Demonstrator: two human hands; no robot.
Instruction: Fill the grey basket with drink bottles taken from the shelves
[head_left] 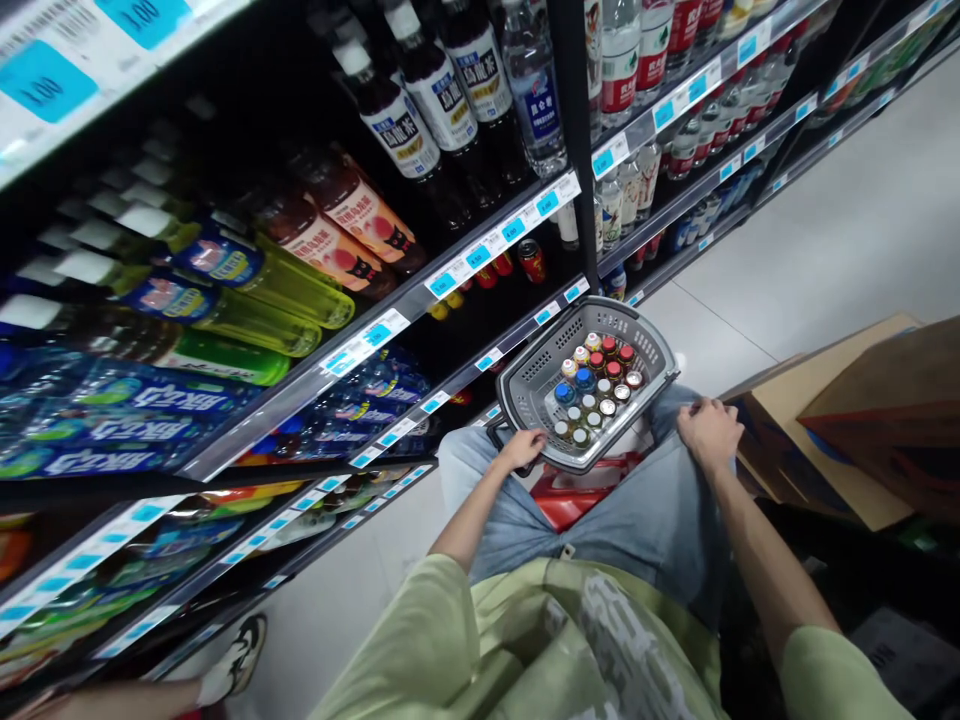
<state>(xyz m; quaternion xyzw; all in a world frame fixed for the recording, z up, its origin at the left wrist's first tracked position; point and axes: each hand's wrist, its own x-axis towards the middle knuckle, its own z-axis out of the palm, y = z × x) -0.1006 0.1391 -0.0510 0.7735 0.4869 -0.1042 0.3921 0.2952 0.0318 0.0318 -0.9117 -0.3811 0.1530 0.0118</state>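
Observation:
A grey plastic shopping basket (637,330) stands between my knees, tilted in view, beside the drink shelves. Inside it several bottles (584,378) stand upright in rows, with red, blue, white and silvery tops showing. My left hand (523,450) is closed on the basket's near left corner, by its black handle. On my right knee rests my right hand (709,432), fingers curled in and nothing visible in them. Under the near side of the basket is a red plastic object (574,495), mostly hidden, whose kind I cannot tell.
Shelves with price-tag rails (502,240) run along the left, holding dark tea bottles (405,130), green-yellow bottles (247,290) and water bottles (619,60). Cardboard boxes (847,420) stand close at the right. Another person's shoe (246,655) is at the lower left.

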